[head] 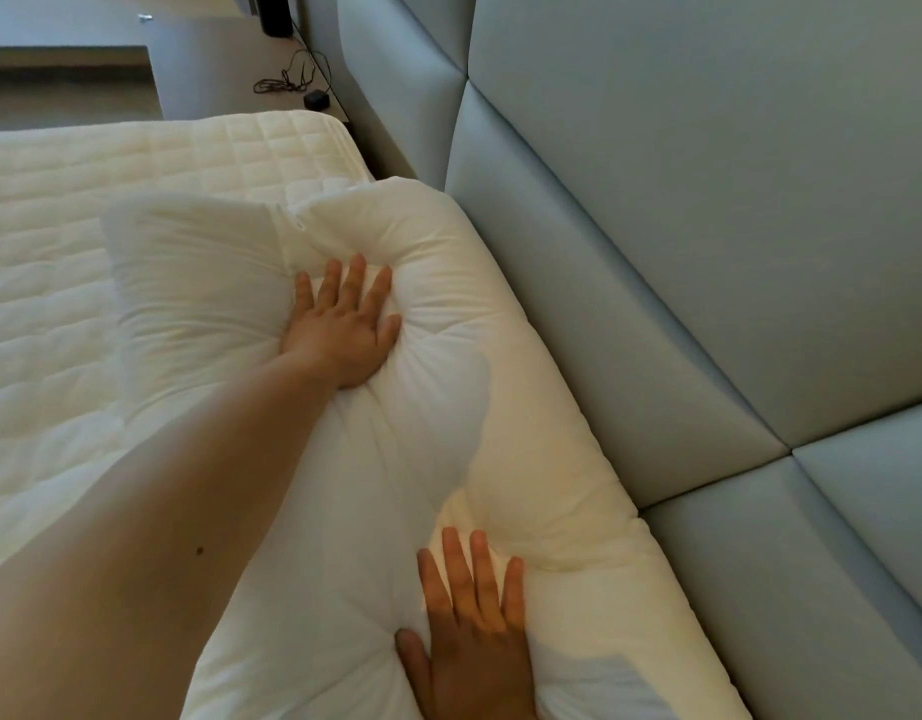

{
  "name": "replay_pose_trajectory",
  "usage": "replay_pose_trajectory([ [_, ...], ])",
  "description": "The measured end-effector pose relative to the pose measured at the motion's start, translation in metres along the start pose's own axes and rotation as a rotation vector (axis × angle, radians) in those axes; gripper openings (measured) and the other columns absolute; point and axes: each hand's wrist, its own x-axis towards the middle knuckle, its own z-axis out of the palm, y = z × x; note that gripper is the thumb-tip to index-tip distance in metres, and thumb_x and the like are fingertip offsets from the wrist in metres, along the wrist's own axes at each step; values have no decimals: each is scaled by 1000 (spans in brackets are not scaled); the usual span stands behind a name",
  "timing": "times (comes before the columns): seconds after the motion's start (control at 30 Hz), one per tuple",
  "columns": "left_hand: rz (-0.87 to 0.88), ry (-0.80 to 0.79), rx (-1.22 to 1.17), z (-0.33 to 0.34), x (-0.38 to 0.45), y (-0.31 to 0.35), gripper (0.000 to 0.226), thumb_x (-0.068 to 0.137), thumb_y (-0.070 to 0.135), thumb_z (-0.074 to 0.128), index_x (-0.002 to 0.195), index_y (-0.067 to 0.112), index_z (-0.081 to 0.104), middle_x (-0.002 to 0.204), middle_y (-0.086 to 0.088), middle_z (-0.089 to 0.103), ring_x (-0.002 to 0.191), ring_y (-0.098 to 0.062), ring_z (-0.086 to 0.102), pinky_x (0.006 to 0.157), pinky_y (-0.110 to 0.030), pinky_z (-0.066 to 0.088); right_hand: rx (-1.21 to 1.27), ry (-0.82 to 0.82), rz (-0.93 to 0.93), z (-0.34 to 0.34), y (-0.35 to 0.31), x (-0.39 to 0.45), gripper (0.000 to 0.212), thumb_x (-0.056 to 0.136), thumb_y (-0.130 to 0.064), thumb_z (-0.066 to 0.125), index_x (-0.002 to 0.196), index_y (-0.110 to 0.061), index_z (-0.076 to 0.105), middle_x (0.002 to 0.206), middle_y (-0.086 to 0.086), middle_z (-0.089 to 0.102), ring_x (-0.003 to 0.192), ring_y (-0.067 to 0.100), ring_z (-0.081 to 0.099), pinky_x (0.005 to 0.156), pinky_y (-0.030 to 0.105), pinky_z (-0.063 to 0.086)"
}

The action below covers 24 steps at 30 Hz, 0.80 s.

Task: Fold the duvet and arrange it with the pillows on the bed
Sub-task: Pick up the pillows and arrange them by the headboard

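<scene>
White pillow (526, 407) lies against the padded headboard (682, 252), both flat, unclenched hands pressing it: left hand (344, 330), right hand (469, 615).

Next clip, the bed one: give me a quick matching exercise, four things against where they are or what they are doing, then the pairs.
Things:
1. left hand
2. right hand
3. headboard
4. black cable

Places or states:
A. coiled on the surface beyond the mattress
B. grey padded panels beside the pillow
C. pressed flat on the near part of the pillow
D. pressed into the far part of the pillow, making a dent

Pairs: 1-D, 2-C, 3-B, 4-A
</scene>
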Motion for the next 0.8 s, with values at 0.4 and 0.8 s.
replay_pose_trajectory([
  [0.4, -31, -2, 144, -6, -9, 12, 67, 96, 54, 4, 156, 24, -5, 165, -7, -6, 151, -31, -4, 119, -56, -5, 61, -178, 36, 3, 5, 3, 67, 95, -56, 29, 151, -21, 19, 158, 8, 22, 145, 30, 18, 112, 57, 9],
  [0.8, 36, -141, 146, -26, -218, -40, 67, 97, 54, 10, 156, 24, -1, 165, 1, -6, 151, -20, -8, 120, -51, -8, -11, -317, 70, -46, -16, -12, 67, 95, -62, 12, 152, -27, 18, 159, 6, 16, 146, 31, 10, 114, 59, 4],
])
